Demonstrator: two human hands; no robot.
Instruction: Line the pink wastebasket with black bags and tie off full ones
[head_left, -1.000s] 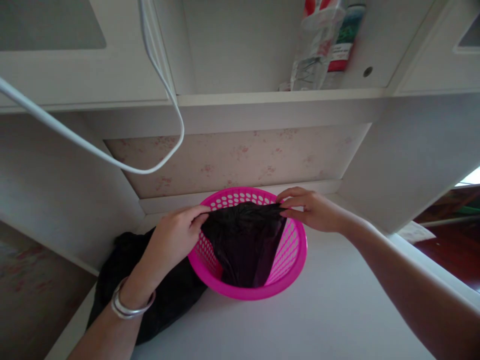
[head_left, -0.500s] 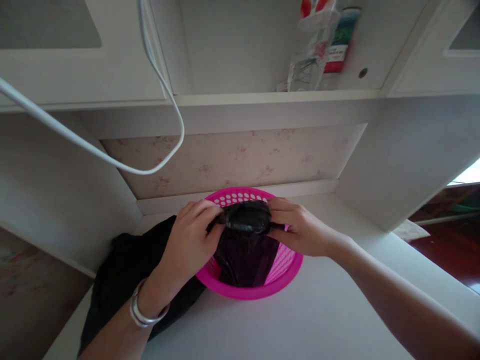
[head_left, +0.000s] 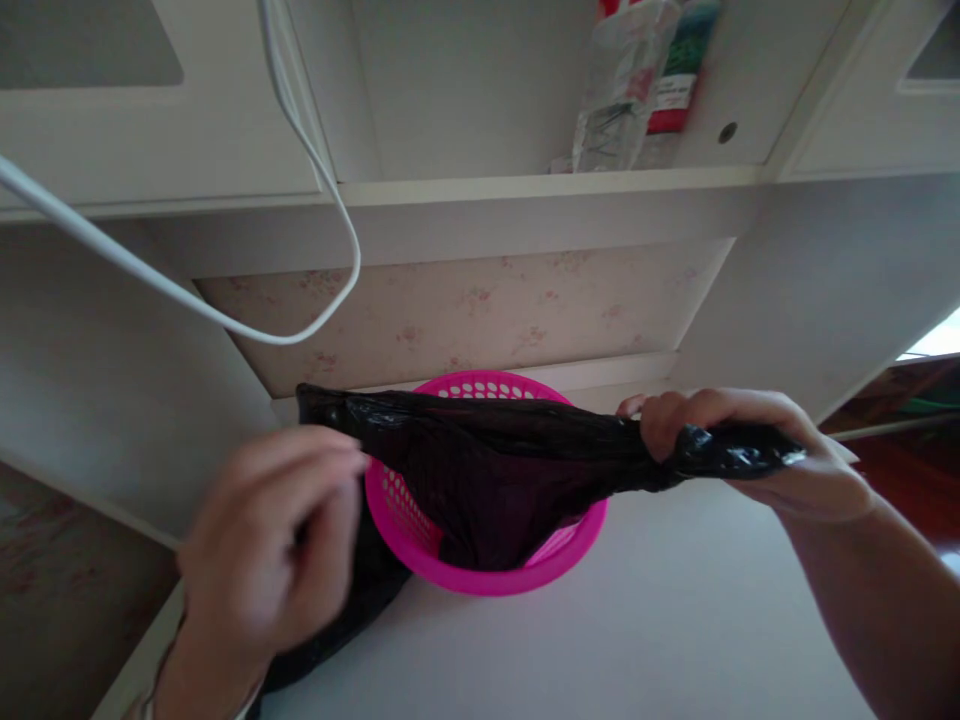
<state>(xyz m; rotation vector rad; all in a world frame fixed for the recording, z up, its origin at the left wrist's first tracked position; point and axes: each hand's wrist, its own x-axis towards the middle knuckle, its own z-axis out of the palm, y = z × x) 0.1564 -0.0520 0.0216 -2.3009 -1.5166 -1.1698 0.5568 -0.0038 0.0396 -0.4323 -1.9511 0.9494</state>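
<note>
A black plastic bag [head_left: 487, 430] is stretched sideways over a pink perforated basket [head_left: 495, 582], its lower part hanging inside. My right hand [head_left: 765, 440] is closed around the bag's gathered right end, beyond the basket's rim. Smeared by motion, my left hand [head_left: 270, 540] is beside the bag's left end with its fingers curled; whether it touches the plastic cannot be made out. That left end sticks out past the basket. Behind my left hand lies a dark heap [head_left: 337, 620], partly hidden.
The basket stands on a white surface [head_left: 600, 650] inside a white cabinet. A white cable [head_left: 292, 338] loops down at upper left. On the shelf above are a clear plastic container [head_left: 615, 100] and a bottle with a green and red label [head_left: 675, 90].
My hands have moved apart, left hand to the left and right hand to the right. The bag, bunched between them before, is now drawn out long across the basket.
</note>
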